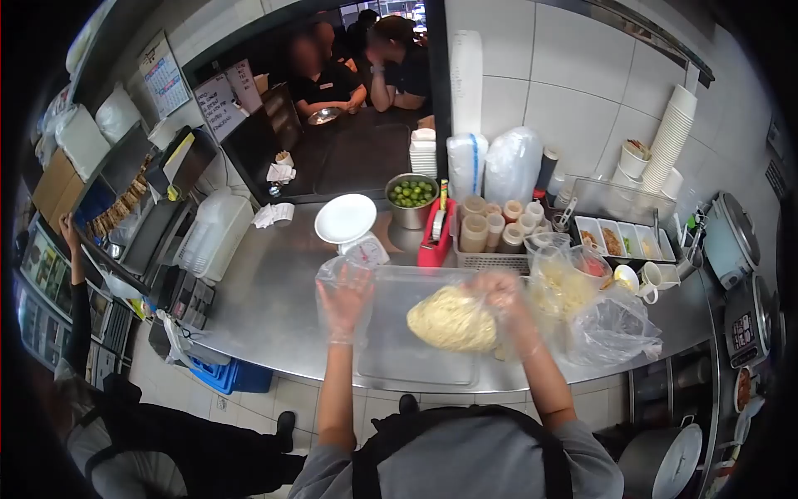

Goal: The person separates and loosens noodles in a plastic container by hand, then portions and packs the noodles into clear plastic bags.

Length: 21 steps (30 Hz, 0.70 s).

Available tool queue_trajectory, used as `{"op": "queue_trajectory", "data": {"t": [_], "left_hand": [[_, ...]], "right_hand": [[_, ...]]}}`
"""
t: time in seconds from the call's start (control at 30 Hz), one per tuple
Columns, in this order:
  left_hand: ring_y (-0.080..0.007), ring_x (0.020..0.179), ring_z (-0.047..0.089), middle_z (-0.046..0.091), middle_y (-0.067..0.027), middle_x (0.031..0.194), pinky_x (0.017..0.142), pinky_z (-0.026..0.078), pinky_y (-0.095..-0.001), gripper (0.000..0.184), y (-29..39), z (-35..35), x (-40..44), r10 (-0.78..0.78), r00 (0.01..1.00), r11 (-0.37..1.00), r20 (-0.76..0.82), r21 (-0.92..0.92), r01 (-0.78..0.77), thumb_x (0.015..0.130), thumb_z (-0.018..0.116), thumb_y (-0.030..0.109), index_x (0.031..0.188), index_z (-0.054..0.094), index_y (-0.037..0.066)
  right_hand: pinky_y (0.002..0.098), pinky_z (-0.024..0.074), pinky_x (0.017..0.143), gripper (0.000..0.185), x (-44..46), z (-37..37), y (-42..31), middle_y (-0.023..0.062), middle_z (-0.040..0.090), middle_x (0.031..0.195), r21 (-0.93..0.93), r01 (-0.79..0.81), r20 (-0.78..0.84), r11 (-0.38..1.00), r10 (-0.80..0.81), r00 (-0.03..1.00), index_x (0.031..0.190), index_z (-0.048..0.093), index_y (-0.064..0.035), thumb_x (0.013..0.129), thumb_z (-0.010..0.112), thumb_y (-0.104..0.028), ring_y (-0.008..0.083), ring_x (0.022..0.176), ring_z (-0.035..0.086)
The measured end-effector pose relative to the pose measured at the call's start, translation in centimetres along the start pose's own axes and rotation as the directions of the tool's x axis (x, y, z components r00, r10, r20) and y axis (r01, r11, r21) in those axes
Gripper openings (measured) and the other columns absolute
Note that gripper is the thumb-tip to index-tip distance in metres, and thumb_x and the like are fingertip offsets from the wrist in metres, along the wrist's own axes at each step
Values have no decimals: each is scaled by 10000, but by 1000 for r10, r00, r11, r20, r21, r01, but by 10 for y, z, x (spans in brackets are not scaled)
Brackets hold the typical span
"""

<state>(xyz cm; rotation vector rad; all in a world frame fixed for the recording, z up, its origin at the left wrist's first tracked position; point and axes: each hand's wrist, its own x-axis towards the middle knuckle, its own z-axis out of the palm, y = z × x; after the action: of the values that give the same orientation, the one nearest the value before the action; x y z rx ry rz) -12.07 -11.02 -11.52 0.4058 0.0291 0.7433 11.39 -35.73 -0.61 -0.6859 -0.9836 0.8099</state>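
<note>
My left hand point(345, 301), in a loose clear plastic glove, is raised with its fingers spread and holds nothing. It is beside the left end of a clear plastic tray point(391, 366) on the steel counter. Over the tray is a clear bag of pale yellow, stringy food like noodles point(449, 320). My right hand point(501, 293), slightly blurred, is closed at the bag's upper right side. Just behind my left hand stands a kitchen scale point(364, 251) with a white plate point(345, 218) on top.
Right of the tray are more bagged yellow food point(559, 287) and a crumpled clear bag point(615, 328). Behind are a red tape dispenser point(434, 237), a pot of green limes point(411, 200) and a basket of sauce bottles point(495, 259). A co-worker point(125, 449) stands at left; people sit beyond the window.
</note>
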Motion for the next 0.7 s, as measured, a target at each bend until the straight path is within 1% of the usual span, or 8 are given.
{"op": "queue_trajectory", "data": {"t": [0.13,0.27,0.33,0.37,0.43,0.5,0.63,0.7], "left_hand": [[-350,1319,287,353,-126,1411,1061,195,-553,793,10,-35,41,-18,1000,999,12,-43,18,801,374,722,1347,414,148],[-317,1333,276,322,-107,1437,1080,217,-476,717,11,-34,53,-76,993,996,87,-45,80,860,357,653,1380,374,161],[-294,1347,259,310,-107,1448,1101,196,-424,664,-4,-21,42,-173,963,964,205,235,123,888,389,578,1393,353,147],[-282,1354,251,304,-107,1454,1112,186,-398,640,-12,-17,36,-229,939,920,257,372,123,902,405,540,1399,342,141],[-260,1372,216,291,-125,1460,1124,176,-355,606,-26,-25,16,-502,843,490,192,867,93,885,532,359,1398,342,100],[-304,1313,316,331,-154,1424,1068,278,-387,662,-44,-7,-14,-438,858,-58,270,943,-326,809,640,181,1387,338,74],[-337,1145,438,494,-159,1206,958,370,-402,509,-55,17,-32,-301,845,-248,442,819,-517,694,684,135,1167,526,33],[-344,1046,477,523,-153,1107,895,395,-415,433,-59,41,-41,-258,878,-381,403,793,-476,690,670,117,1095,546,29]], "right_hand": [[269,391,672,363,2,-6,101,-29,334,646,-138,-197,111,971,213,971,629,298,-106,706,648,-163,88,619,319],[362,412,831,337,11,-10,141,-6,430,687,-380,-263,224,887,364,904,641,372,-96,727,676,-215,140,694,440],[379,411,831,283,19,13,131,16,470,711,-655,-315,155,687,530,833,655,417,-85,725,671,-187,171,716,487],[385,418,802,242,20,24,129,35,489,734,-809,-85,158,582,355,922,675,444,-79,714,667,-163,195,735,506],[398,433,745,171,12,45,127,74,527,780,-945,290,294,152,4,956,716,497,-65,693,660,-114,242,773,544],[398,438,724,173,-4,60,123,106,535,810,-956,275,261,98,-141,955,756,526,-59,663,668,-92,285,792,544],[378,438,744,235,-44,72,142,101,530,808,-992,122,113,14,-293,950,814,559,-61,643,715,-101,291,799,533],[360,437,769,283,-52,74,147,92,527,830,-919,-126,-232,373,-254,939,855,576,-64,639,749,-123,275,813,526]]}}
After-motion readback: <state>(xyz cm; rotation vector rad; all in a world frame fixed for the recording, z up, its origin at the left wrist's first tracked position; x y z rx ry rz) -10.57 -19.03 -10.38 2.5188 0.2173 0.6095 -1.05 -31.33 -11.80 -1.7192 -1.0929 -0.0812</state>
